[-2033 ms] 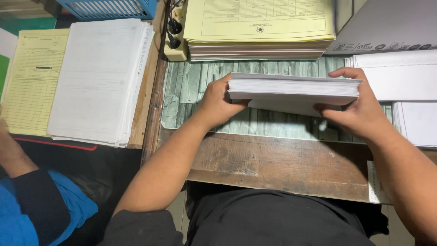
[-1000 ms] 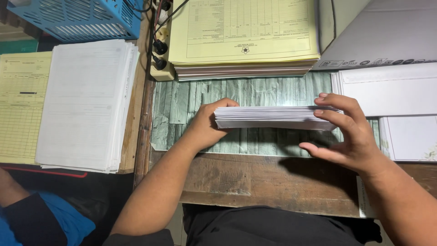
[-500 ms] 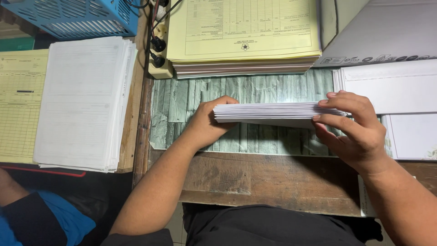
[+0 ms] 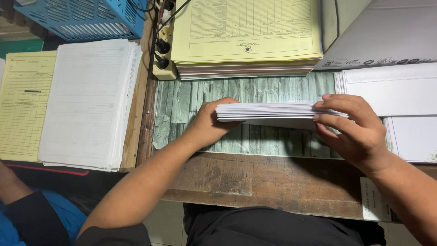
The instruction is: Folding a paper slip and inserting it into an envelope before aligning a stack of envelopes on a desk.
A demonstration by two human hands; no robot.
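Note:
A stack of white envelopes (image 4: pixel 268 111) hangs edge-on a little above the green stone-pattern mat (image 4: pixel 191 98), held between both hands. My left hand (image 4: pixel 207 125) grips its left end, thumb on top and fingers under. My right hand (image 4: pixel 355 130) grips the right end, fingers curled over the top edge. The lowest sheet sags a little under the stack.
A thick pile of yellow forms (image 4: pixel 248 34) lies at the back, a power strip (image 4: pixel 164 50) to its left. White envelopes (image 4: pixel 396 89) lie at the right. A white paper pile (image 4: pixel 86 102), yellow sheets (image 4: pixel 22 105) and a blue basket (image 4: pixel 84 16) are on the left. Another person's blue sleeve (image 4: pixel 32 218) shows at bottom left.
The stack has tipped from showing its top face to edge-on and sunk lower over the mat. My right hand let go briefly with fingers spread, then closed on the right end again.

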